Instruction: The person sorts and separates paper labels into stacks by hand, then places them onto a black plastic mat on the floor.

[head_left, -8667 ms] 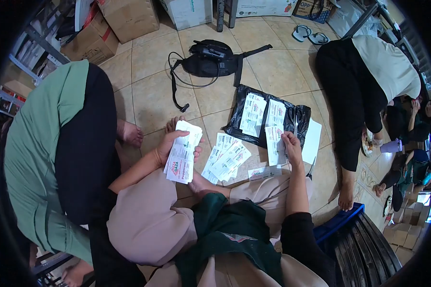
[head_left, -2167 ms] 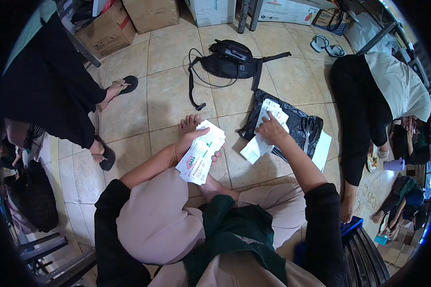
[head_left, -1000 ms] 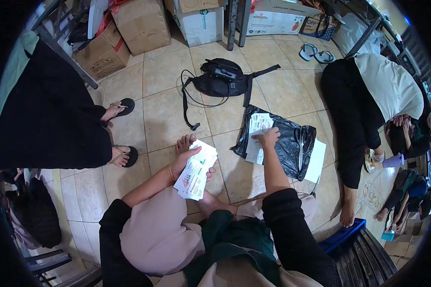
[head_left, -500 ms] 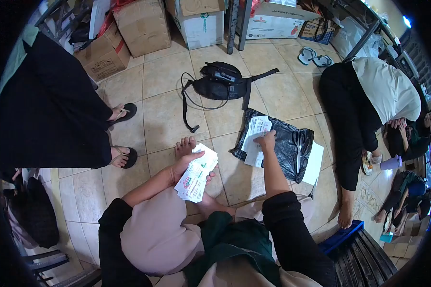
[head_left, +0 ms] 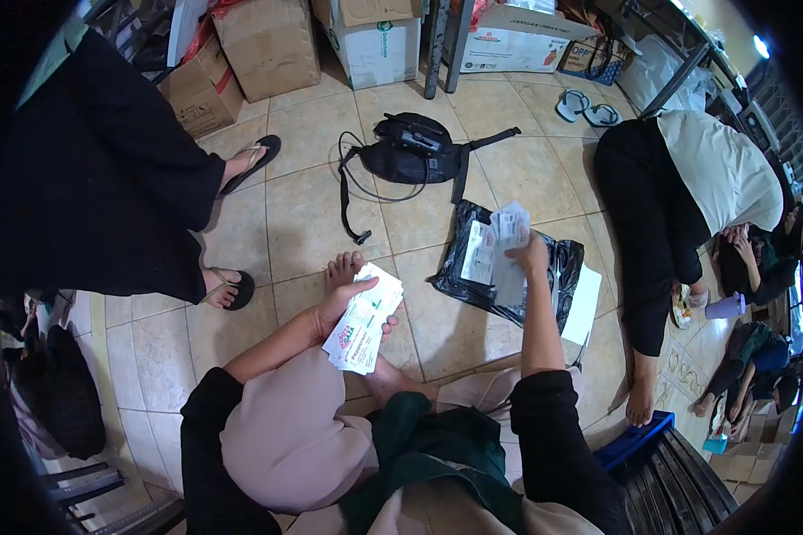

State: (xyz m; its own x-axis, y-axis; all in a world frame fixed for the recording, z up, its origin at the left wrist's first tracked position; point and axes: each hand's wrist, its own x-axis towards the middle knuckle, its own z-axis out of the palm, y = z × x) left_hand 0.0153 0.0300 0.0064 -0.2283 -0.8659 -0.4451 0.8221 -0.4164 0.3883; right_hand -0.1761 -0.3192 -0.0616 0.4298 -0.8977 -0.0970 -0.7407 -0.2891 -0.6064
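A fanned stack of printed paper cards (head_left: 366,323) is gripped in my left hand (head_left: 337,301), thumb on top, above my folded leg. My right hand (head_left: 532,255) pinches a few more printed cards (head_left: 510,225), raised over a black plastic bag (head_left: 459,278) on the floor. Beside those, another printed card or small pile (head_left: 479,253) lies on the bag. A white sheet (head_left: 583,305) sticks out from the bag's right side. My right forearm covers part of the bag, and the scissors on it are mostly hidden.
Ahead on the tiles lies a black waist bag (head_left: 410,152) with straps and a cable. A person in sandals (head_left: 232,290) stands at left; another person (head_left: 718,169) bends over at right. Cardboard boxes (head_left: 268,45) line the back. A black slatted crate (head_left: 669,481) sits lower right.
My right hand has lifted some cards off the bag and moved right, leaving others lying there. My left hand stays nearly still. The standing person's far foot has shifted forward and right.
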